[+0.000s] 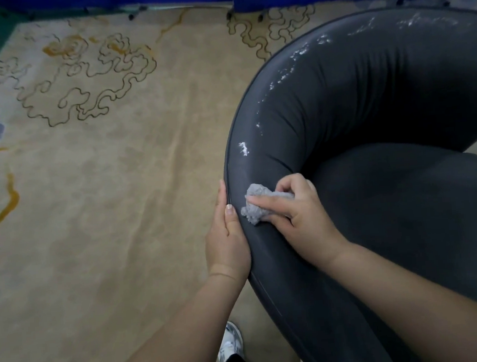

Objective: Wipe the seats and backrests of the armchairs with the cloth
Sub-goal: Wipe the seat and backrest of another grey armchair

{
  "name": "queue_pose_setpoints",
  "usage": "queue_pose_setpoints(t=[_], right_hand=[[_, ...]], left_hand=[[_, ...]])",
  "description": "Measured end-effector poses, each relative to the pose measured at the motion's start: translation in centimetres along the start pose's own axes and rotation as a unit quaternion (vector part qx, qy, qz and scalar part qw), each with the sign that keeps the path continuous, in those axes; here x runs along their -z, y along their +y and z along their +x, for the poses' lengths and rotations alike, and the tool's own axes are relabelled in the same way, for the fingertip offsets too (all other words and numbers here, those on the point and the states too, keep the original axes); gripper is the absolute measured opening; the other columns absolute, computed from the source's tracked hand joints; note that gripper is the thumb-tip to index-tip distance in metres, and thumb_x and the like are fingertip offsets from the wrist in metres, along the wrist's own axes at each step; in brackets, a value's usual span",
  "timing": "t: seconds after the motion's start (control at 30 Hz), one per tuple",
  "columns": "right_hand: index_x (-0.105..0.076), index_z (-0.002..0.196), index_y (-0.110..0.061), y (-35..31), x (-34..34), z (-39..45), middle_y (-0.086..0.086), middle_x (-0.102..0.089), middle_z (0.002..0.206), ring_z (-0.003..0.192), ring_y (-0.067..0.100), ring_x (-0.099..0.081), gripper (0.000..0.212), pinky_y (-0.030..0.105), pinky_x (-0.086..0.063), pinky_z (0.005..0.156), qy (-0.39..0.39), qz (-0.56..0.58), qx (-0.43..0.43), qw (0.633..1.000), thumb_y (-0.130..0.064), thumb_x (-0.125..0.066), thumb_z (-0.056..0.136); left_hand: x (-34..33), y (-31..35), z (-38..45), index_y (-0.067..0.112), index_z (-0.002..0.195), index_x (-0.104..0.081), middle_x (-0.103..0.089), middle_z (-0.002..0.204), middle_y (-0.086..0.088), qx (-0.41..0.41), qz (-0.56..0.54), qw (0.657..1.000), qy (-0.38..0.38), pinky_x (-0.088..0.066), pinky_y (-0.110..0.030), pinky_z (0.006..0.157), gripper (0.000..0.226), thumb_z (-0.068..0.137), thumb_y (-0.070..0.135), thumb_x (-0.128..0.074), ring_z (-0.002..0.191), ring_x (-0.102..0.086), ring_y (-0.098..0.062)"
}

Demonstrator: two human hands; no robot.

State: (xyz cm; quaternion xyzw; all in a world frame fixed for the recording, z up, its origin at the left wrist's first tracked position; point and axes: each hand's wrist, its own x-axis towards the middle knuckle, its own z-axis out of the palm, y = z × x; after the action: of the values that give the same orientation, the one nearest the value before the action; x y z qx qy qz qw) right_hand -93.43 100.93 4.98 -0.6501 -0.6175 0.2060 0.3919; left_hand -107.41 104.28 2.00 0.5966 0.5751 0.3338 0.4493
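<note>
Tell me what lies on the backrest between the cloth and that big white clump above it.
Head view: bare dark grey upholstery only. The cloth sits below the white clump on the armchair backrest; more white flecks trail beyond it.

I have one view only, from the head camera, looking steeply forward and down, close over the work. My right hand [299,204] grips the cloth [257,203] near frame centre; the armchair [369,113] curves away above and right of that grip, the carpet [103,177] spreads left.
</note>
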Motion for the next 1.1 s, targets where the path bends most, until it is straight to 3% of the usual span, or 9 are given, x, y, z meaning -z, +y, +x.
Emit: queue_pose_setpoints(t=[0.17,0.23,0.37,0.47,0.6,0.7,0.8,1.0,1.1], right_hand=[[-0.062,0.113,-0.038,0.3,0.5,1.9,-0.001,-0.039,0.093,0.090,0.012,-0.047,0.044,0.008,-0.034,0.091,0.003,0.111,-0.090,0.990,-0.009,-0.072,0.081],[-0.059,0.113,-0.042,0.4,1.1,3.3,-0.001,-0.040,0.095,0.086,0.005,-0.049,0.043,0.004,-0.034,0.088,0.051,0.146,-0.131,0.979,-0.012,-0.070,0.084],[-0.058,0.113,-0.045,1.0,1.6,6.4,-0.003,-0.041,0.098,0.079,-0.009,-0.052,0.037,-0.002,-0.035,0.077,0.096,0.168,-0.177,0.965,-0.019,-0.064,0.088],[-0.059,0.118,-0.042,1.9,1.5,9.7,-0.006,-0.039,0.097,0.089,-0.003,-0.052,0.035,-0.003,-0.032,0.083,0.116,0.137,-0.173,0.968,-0.023,-0.063,0.089],[-0.060,0.124,-0.037,2.1,0.1,12.9,-0.004,-0.034,0.098,0.102,0.019,-0.043,0.037,0.020,-0.034,0.098,0.099,0.007,-0.148,0.984,-0.027,-0.065,0.088],[-0.061,0.122,-0.037,2.1,-0.5,11.1,-0.002,-0.035,0.098,0.096,0.020,-0.040,0.042,0.020,-0.033,0.095,0.081,-0.030,-0.071,0.994,-0.020,-0.068,0.085],[-0.057,0.125,-0.037,2.4,-0.4,7.1,0.000,-0.037,0.097,0.092,0.019,-0.043,0.048,0.021,-0.035,0.093,0.054,-0.016,-0.006,0.998,-0.020,-0.068,0.081],[-0.063,0.122,-0.035,2.4,-0.3,11.6,-0.001,-0.035,0.097,0.094,0.019,-0.038,0.041,0.020,-0.031,0.093,0.065,-0.046,-0.050,0.996,-0.019,-0.069,0.084],[-0.064,0.120,-0.037,1.9,-0.4,13.0,-0.002,-0.035,0.100,0.095,0.018,-0.036,0.037,0.029,-0.034,0.096,0.041,-0.066,-0.047,0.996,-0.028,-0.068,0.084]], left_hand=[[0.4,0.4,-0.1,0.041,0.147,-0.027,-0.024,0.110,0.056,0.019,0.053,0.998,-0.008,-0.017,0.014,0.071,0.053,0.095,0.041,-0.025,0.087,-0.024,0.043],[0.3,0.9,0.8,0.042,0.147,-0.029,-0.029,0.120,0.052,0.039,0.054,0.998,-0.009,-0.017,0.011,0.078,0.048,0.099,0.039,-0.027,0.098,-0.024,0.035],[-1.0,2.5,3.9,0.037,0.145,-0.036,-0.042,0.145,0.020,0.101,0.047,0.993,0.029,-0.023,-0.013,0.097,0.044,0.102,0.036,-0.027,0.130,-0.039,-0.002],[-1.6,2.9,4.1,0.035,0.143,-0.042,-0.048,0.142,0.016,0.096,0.042,0.993,0.052,-0.028,-0.016,0.097,0.043,0.102,0.033,-0.028,0.128,-0.044,-0.008],[-1.4,2.8,4.1,0.035,0.140,-0.047,-0.051,0.139,0.017,0.103,0.046,0.991,0.072,-0.032,-0.017,0.097,0.042,0.102,0.031,-0.030,0.125,-0.047,-0.006],[-1.3,3.0,4.0,0.033,0.138,-0.051,-0.054,0.136,0.017,0.106,0.044,0.990,0.082,-0.036,-0.021,0.102,0.041,0.101,0.029,-0.032,0.124,-0.048,-0.005],[-1.3,3.0,3.9,0.034,0.136,-0.052,-0.054,0.136,0.016,0.112,0.046,0.989,0.091,-0.033,-0.014,0.096,0.041,0.101,0.030,-0.033,0.123,-0.048,-0.005],[-1.4,3.4,3.7,0.036,0.134,-0.053,-0.057,0.132,0.018,0.118,0.038,0.988,0.097,-0.035,-0.016,0.096,0.040,0.101,0.030,-0.033,0.119,-0.050,-0.003],[-1.4,3.4,3.7,0.036,0.134,-0.054,-0.057,0.131,0.019,0.121,0.034,0.987,0.097,-0.036,-0.016,0.095,0.039,0.101,0.029,-0.033,0.117,-0.051,-0.001]])
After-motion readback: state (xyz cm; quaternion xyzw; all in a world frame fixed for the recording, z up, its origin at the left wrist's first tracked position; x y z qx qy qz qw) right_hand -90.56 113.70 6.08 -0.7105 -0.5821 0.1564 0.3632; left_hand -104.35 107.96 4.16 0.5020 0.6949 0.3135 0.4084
